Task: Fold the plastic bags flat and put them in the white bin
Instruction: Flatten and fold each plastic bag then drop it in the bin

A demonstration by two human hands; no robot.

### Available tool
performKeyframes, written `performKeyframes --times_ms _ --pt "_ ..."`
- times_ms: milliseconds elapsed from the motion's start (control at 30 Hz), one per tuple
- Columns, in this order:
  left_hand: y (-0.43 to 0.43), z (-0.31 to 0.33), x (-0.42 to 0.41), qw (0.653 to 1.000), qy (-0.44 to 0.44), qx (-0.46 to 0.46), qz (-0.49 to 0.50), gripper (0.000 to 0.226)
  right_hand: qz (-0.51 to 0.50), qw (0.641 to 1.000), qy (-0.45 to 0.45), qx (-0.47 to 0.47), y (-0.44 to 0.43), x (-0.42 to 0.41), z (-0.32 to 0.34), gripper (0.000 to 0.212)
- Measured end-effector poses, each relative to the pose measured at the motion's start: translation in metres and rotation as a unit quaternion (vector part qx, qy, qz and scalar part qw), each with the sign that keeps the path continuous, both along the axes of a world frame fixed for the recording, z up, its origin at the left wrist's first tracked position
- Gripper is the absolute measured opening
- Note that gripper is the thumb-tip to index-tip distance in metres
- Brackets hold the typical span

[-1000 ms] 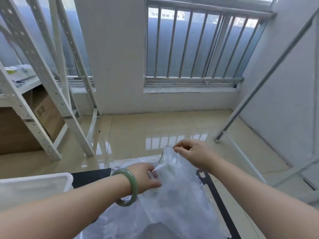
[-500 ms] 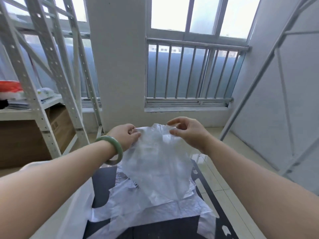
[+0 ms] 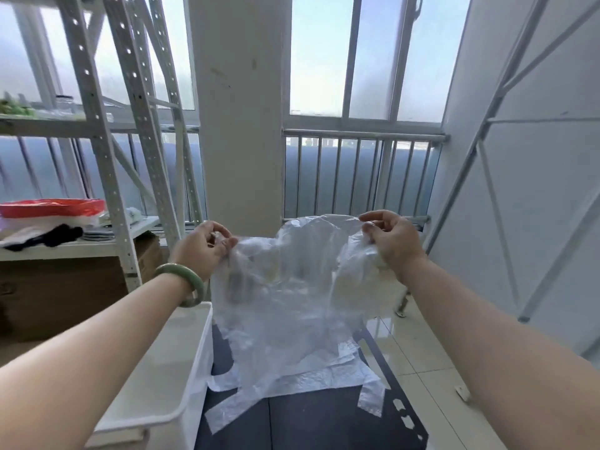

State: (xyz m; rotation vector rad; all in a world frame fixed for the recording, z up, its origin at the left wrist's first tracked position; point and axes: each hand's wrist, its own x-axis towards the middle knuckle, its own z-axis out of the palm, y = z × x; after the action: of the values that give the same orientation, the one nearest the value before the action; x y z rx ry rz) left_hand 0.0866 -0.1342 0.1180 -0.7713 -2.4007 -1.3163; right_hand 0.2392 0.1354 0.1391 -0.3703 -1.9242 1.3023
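The plastic bag (image 3: pixel 292 287) is thin, clear and heavily crinkled, and the railing (image 3: pixel 357 177) and floor show faintly through it. It is held up in the air in front of the person, stretched between both hands by its top edge. The upper edge sags and bulges in the middle, and the body hangs down in loose folds. Its lower end reaches the other bags (image 3: pixel 324 375), which lie flattened on the dark table (image 3: pixel 324 423), their white handle strips spread toward the near side.

The left hand (image 3: pixel 201 251), with a green bangle (image 3: pixel 185 284) on its wrist, pinches the bag's left top corner with its fingers curled in against the thumb. The right hand (image 3: pixel 393 241) grips the right top corner the same way, with the film bunched under its thumb and curled fingers.

The white bin (image 3: pixel 175 368) stands on the table just left of the flat bags, under the left forearm. Behind it is a white metal rack (image 3: pixel 107 157) holding a red item (image 3: pixel 52 207) on a shelf, with a cardboard box (image 3: pixel 65 297) below.
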Motion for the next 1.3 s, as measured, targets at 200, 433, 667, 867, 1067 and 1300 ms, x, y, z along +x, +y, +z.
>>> performKeyframes --times_ms 200,433,667,867,1067,1300 --pt "-0.021 0.022 0.011 0.996 0.005 0.047 0.076 0.015 -0.064 0.997 -0.006 0.042 0.011 0.029 0.016 0.028" --pt "-0.019 0.048 0.039 0.995 0.013 0.084 0.052 0.017 -0.147 0.984 -0.077 0.064 0.005 0.045 0.036 0.019" --pt "0.023 0.069 0.074 0.993 0.057 0.054 -0.088 0.028 0.109 0.946 -0.118 0.282 -0.085 0.026 0.078 0.062" --pt "0.038 0.088 0.096 0.983 0.105 0.054 -0.141 0.025 0.154 0.972 -0.12 0.13 -0.1 0.012 0.062 0.058" --pt "0.011 0.083 0.077 0.986 0.05 0.006 -0.162 0.038 0.092 0.996 -0.001 -0.017 -0.064 0.018 0.061 0.004" --pt "-0.01 0.069 0.061 0.991 0.0 -0.067 -0.118 0.034 0.084 0.982 0.061 -0.159 -0.047 0.025 0.057 0.004"
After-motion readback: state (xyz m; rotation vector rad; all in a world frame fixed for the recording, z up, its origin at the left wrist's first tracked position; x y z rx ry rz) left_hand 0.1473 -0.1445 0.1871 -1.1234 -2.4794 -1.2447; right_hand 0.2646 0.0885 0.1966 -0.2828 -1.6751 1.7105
